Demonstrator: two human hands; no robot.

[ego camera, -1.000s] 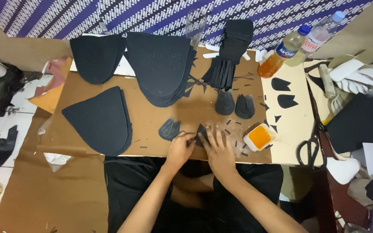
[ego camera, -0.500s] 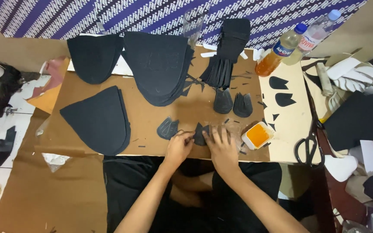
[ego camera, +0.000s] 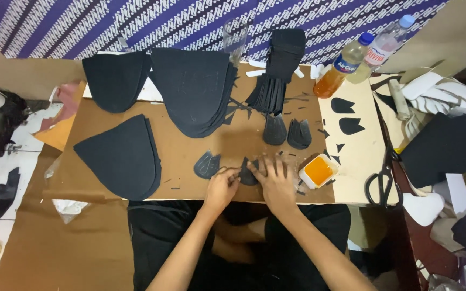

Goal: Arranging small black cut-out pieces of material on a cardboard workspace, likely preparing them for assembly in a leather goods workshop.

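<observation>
Black foam piece (ego camera: pixel 247 173), point toward hands (ego camera: pixel 276 182)

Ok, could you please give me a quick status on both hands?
Left hand, right hand pressing small black cut piece on board. Orange glue tub beside right hand. Nothing blocking.

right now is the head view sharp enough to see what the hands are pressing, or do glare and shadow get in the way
Head view: evenly lit, no harsh glare. The left hand and right hand look sharp, but the small black piece under them is so dark its detail is lost. The brown board shows soft shadows only; edges bend slightly from the wide lens.
</observation>
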